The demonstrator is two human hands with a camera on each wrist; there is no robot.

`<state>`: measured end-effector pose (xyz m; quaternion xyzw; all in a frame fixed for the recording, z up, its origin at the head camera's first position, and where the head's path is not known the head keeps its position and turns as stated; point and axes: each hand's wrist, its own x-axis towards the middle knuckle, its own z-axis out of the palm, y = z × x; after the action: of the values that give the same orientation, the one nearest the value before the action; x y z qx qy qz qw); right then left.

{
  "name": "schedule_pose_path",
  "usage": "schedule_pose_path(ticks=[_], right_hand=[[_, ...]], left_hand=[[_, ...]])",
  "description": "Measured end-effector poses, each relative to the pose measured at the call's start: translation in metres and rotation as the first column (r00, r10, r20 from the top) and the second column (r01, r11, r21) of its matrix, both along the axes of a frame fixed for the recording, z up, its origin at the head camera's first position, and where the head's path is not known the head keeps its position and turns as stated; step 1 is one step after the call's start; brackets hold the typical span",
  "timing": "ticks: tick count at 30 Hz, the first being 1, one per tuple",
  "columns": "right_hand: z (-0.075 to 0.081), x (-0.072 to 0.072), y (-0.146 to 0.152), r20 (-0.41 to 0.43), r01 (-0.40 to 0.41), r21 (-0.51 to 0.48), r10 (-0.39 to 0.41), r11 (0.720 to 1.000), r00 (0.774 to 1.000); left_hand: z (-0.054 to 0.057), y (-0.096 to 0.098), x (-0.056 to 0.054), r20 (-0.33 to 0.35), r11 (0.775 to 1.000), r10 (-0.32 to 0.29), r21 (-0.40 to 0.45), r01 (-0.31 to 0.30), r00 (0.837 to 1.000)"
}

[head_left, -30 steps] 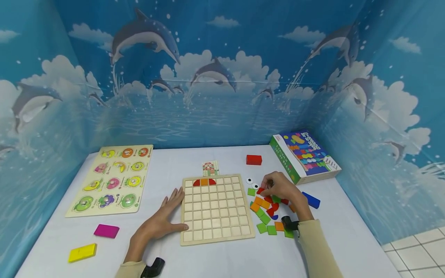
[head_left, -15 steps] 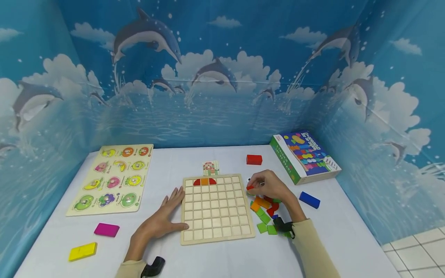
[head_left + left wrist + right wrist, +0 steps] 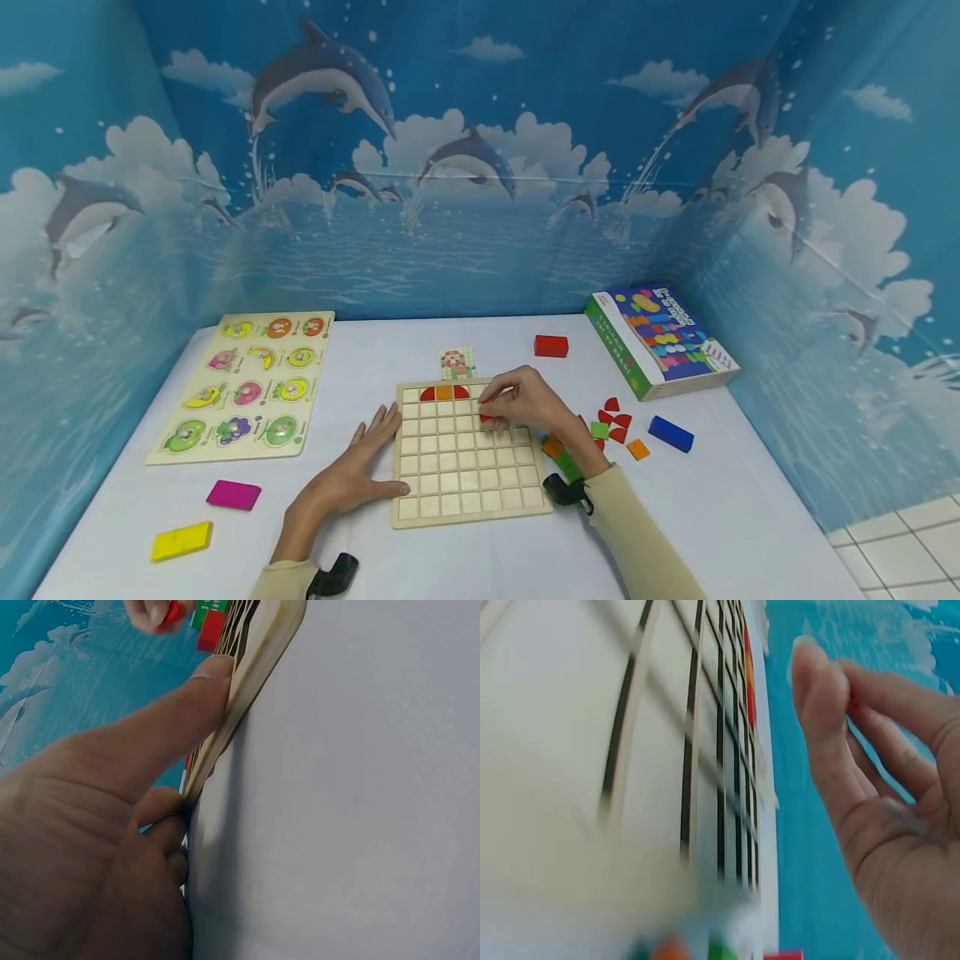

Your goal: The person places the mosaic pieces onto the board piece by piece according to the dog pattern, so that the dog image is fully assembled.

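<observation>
A pale wooden grid board (image 3: pixel 459 463) lies flat on the white table. In its top row sit two red quarter-circle pieces with an orange square (image 3: pixel 445 392) between them. My left hand (image 3: pixel 347 482) rests along the board's left side, fingers stretched out and thumb on the rim, as the left wrist view also shows. Over the upper right cells, my right hand (image 3: pixel 527 402) pinches a small red piece (image 3: pixel 174 613) between thumb and fingers. The fingers hide most of that piece's shape. Right of the board lie loose red pieces (image 3: pixel 618 435), partly behind the right forearm.
A small picture card (image 3: pixel 457 363) lies behind the board. Red (image 3: pixel 551 346), blue (image 3: pixel 671 433), magenta (image 3: pixel 234 495) and yellow (image 3: pixel 182 541) blocks are spread about. A fruit puzzle board (image 3: pixel 315 400) stands at left, a game box (image 3: pixel 660 337) at back right.
My right hand has carried the red piece left from the loose pile to over the board, uncovering pieces at the pile's right. The left hand stays at the board's edge.
</observation>
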<state>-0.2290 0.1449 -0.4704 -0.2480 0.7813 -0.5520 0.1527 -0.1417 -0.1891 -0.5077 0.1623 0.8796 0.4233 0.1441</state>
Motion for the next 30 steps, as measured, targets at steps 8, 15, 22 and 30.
schedule_pose_path(ticks=[8, 15, 22, 30], right_hand=[[-0.009, -0.008, -0.055, -0.031, 0.061, -0.063, -0.063, 0.996, 0.997], [-0.019, -0.017, -0.091, -0.073, 0.136, -0.039, -0.139, 0.990, 0.988], [-0.026, -0.017, -0.109, -0.101, 0.167, -0.010, -0.167, 0.986, 0.981], [-0.023, -0.016, -0.118, -0.145, 0.131, 0.057, -0.122, 0.990, 0.982]], left_hand=[[0.000, -0.002, -0.003, 0.011, 1.000, -0.014, -0.009, 0.014, 1.000], [-0.001, -0.002, -0.004, -0.012, 0.999, -0.035, 0.004, 0.036, 0.999], [-0.002, -0.001, -0.004, 0.012, 0.999, -0.036, 0.001, 0.036, 0.999], [-0.003, -0.004, -0.005, 0.004, 0.999, -0.033, -0.001, 0.033, 0.999]])
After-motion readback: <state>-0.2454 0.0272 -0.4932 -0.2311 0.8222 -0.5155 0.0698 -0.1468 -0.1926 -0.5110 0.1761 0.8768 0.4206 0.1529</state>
